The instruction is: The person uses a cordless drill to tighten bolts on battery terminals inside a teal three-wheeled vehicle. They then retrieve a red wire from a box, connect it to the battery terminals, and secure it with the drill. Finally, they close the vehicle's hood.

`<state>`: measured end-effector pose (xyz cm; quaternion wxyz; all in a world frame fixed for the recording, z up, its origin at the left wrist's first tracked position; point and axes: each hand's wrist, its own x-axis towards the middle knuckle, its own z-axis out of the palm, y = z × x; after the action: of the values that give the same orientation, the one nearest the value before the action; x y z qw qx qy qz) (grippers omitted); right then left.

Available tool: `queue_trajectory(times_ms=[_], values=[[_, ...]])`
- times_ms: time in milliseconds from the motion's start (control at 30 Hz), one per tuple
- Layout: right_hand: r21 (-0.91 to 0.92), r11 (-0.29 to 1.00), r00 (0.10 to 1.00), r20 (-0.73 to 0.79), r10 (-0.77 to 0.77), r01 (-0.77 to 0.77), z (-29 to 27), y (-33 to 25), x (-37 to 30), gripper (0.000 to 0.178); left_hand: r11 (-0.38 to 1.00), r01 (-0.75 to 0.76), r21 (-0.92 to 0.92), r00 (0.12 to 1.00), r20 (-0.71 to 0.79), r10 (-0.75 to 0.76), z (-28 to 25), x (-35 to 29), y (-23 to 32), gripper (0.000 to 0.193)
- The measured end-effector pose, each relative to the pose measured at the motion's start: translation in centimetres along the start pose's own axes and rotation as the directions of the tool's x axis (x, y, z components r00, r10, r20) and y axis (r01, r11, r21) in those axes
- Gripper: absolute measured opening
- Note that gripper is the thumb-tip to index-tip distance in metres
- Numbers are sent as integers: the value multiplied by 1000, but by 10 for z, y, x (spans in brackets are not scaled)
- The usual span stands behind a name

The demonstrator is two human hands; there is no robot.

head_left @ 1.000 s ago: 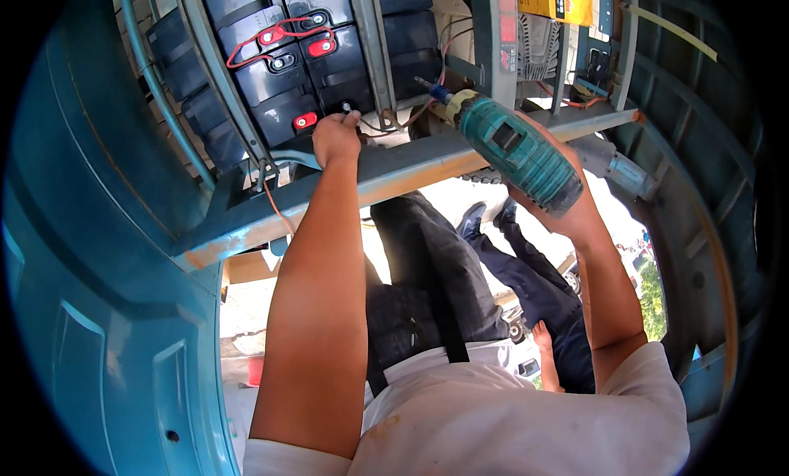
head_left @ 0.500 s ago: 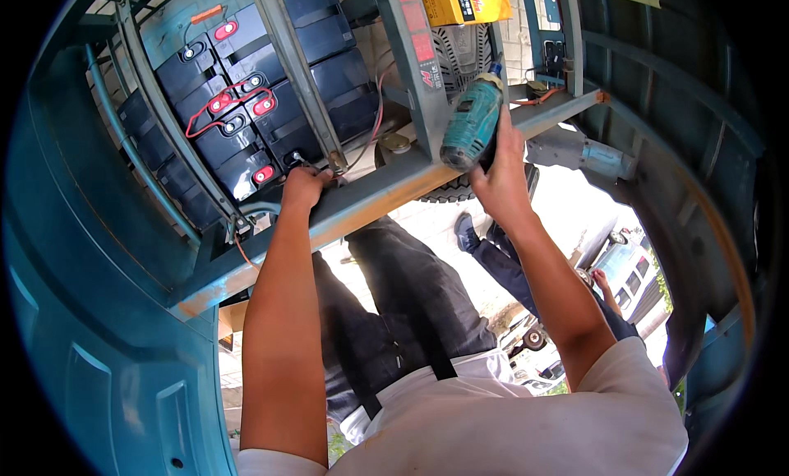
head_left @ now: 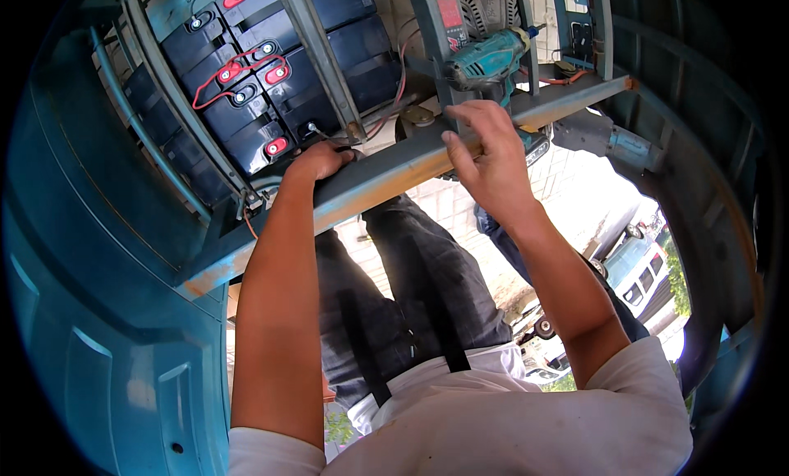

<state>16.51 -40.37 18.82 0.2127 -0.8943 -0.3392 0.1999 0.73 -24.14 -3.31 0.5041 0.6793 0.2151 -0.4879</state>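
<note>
- Straight to the action: by the look of it, a step at the near battery, around the bolt, with the left hand down by the spot and the drill off to the right.
- Left fingers curled low at the inner edge of the beam, just below the bolt in view. Partly hidden there, so cannot tell of any grip, or on what.
- Over to the right hand: with fingers spread, thumb well apart, and nothing visible between them. In front of the handle; touching or just apart, impossible to tell.
- And the drill? Up beyond the right hand, beside the post, with the back end overlapping it in view. Cannot tell the support beneath.
- Now for the pointing: tip to the right and a little up, away from the bolt.
- Long axis of the body slanting, lower at left, higher at right, roughly along the run of the beam. Handle dropping down and rightward behind the right hand, toward a dark block, probably the pack.
- Next move, judging from here: calls for a sure hold on the handle, then a swing of the tip round to the left, with a steady left hand by the bolt.
</note>
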Motion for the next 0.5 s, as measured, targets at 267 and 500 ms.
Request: queue_trajectory(times_ms=[267,500], values=[[64,992,913,402,71,-106,79,-13,5,15,998,-70,-3,996,-58,70,3,9,-20,47],[35,992,890,445,96,-125,91,-11,5,15,994,-15,112,996,90,5,8,27,-16,47]])
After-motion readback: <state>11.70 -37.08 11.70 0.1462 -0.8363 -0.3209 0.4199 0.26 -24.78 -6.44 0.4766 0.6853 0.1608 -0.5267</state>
